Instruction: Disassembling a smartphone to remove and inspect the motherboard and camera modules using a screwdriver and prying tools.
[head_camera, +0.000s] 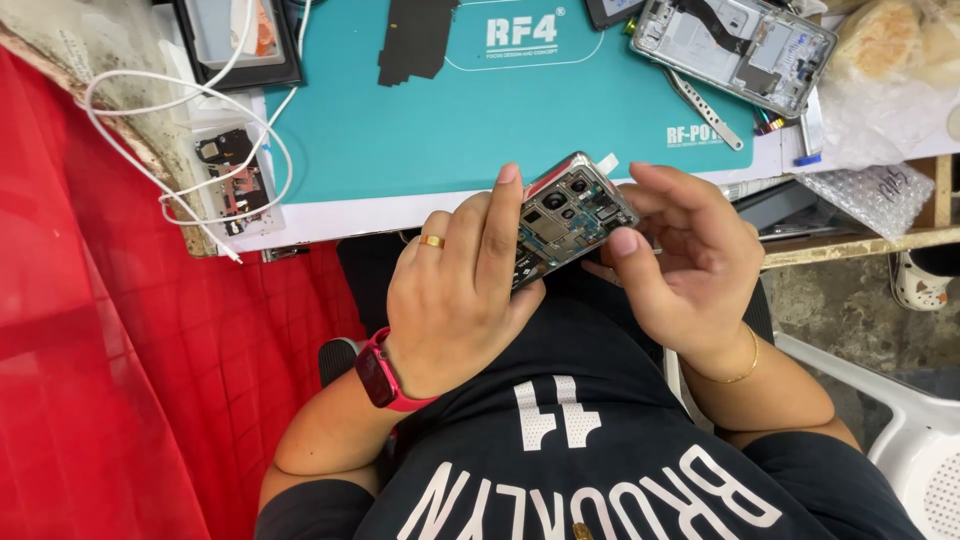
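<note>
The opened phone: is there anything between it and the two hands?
Nothing visible. The left hand grips the opened phone directly, fingers lying over its edge. The right hand touches its other side, with the thumb on the corner. It is held above the lap, off the teal mat.

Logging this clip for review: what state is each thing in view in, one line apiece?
Opened phone: back cover off, camera modules exposed, held over the lap.
Left hand: gripping the opened phone.
Right hand: fingers at the phone's right edge.
Second phone frame: opened, lying on the teal mat.
White cable: loose, looped on the bench.
</note>
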